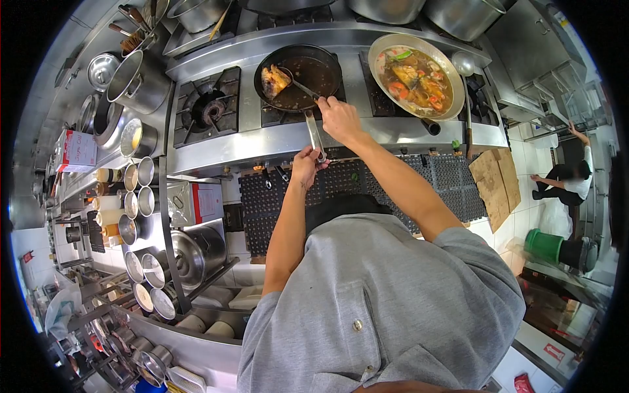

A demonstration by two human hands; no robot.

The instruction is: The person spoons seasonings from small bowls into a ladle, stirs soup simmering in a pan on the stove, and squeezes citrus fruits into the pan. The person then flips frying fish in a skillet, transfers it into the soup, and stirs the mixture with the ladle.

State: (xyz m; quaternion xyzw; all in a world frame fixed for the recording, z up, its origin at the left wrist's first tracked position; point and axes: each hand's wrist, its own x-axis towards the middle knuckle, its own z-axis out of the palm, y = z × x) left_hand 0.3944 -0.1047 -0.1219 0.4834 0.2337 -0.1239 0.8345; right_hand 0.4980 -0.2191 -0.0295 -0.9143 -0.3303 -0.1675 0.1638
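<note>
A dark frying pan (314, 72) with a thin brown liquid in it sits on a stove burner. My left hand (306, 168) is closed round the end of its metal handle, which points toward me. In my right hand (340, 120) is a ladle (303, 88), its handle slanting down into the pan. A browned piece of food (274, 81), perhaps fish, lies at the pan's left side, by the ladle's bowl, which it partly hides. To the right stands a wide pan of stew (419, 80) with orange slices, browned pieces and a green pepper in broth.
An unlit-looking burner (208, 111) lies left of the frying pan. Another ladle (464, 65) rests right of the stew. Several metal pots and seasoning containers (131, 205) line the left counter. A person (570, 177) sits at far right beyond a green bin (544, 245).
</note>
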